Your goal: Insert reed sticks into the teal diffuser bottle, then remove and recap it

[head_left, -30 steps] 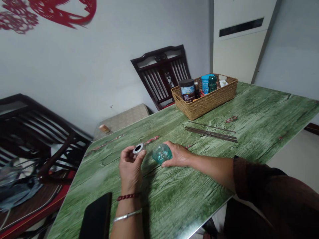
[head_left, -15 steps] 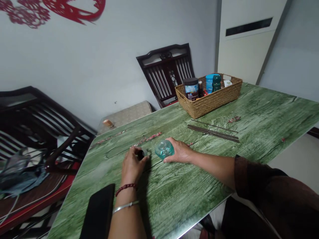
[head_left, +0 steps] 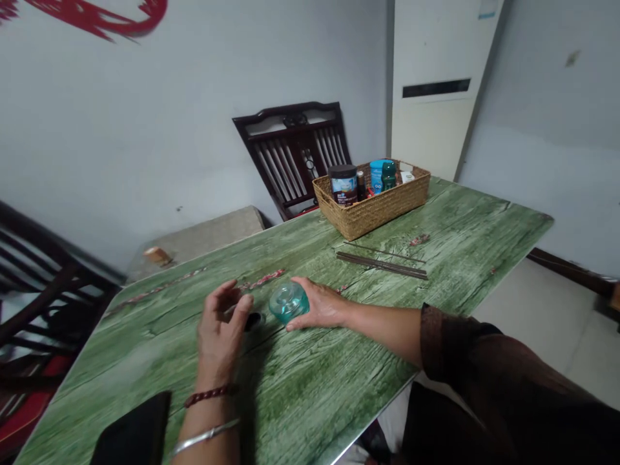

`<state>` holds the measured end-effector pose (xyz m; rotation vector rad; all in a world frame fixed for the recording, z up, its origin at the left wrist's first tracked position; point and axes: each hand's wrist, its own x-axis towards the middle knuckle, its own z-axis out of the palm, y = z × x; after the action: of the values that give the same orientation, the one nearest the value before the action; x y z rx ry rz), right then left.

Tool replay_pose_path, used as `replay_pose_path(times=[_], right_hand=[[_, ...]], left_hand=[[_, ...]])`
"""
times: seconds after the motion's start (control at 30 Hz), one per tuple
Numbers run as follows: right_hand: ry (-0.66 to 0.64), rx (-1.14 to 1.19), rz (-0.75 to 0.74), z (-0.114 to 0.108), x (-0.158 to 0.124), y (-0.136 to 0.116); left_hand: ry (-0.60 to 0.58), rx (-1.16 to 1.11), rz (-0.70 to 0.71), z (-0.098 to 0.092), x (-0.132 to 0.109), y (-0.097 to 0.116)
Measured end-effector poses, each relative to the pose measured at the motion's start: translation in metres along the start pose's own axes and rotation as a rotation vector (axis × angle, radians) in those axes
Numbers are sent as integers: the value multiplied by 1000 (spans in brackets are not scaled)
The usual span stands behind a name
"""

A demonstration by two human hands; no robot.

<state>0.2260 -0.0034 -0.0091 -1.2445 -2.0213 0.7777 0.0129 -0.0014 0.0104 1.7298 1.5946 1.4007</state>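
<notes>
My right hand (head_left: 322, 305) is wrapped round the right side of a clear blue-green glass vessel (head_left: 289, 302) above the green wood-patterned table (head_left: 320, 374). Left of it, my left hand (head_left: 223, 323) has its fingers apart, with nothing between them. A small dark round object (head_left: 254, 321) lies on the table just right of my left thumb, partly hidden by it. Several thin brown sticks (head_left: 382, 265) lie beyond my right hand.
A wicker basket (head_left: 372, 216) with jars and bottles stands on the far part of the table. A black flat object (head_left: 133, 433) lies at the near left. Dark wooden chairs (head_left: 295, 155) stand beyond the table and at left.
My left hand has let go of the small dark object and opened, lifting off to the left. The view has turned right; my right hand still holds the glass vessel.
</notes>
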Motion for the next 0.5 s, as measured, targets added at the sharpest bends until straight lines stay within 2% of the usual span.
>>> replay_pose_path(times=[0.07, 0.17, 0.27, 0.37, 0.43, 0.5], right_hand=[[47, -26, -19, -13, -5, -8], [136, -156, 7, -51, -18, -14], [230, -494, 156, -101, -33, -1], [280, -686, 334, -143, -46, 33], [260, -780, 427, -159, -52, 58], [190, -892, 522, -166, -56, 78]], left_hand=[[-85, -304, -36, 15, -6, 4], [-265, -475, -103, 32, -13, 6], [-358, -411, -70, 36, -16, 6], [-400, -240, -36, 35, -15, 8], [-410, -180, -25, 35, -15, 10], [-414, -165, -4, 36, -15, 11]])
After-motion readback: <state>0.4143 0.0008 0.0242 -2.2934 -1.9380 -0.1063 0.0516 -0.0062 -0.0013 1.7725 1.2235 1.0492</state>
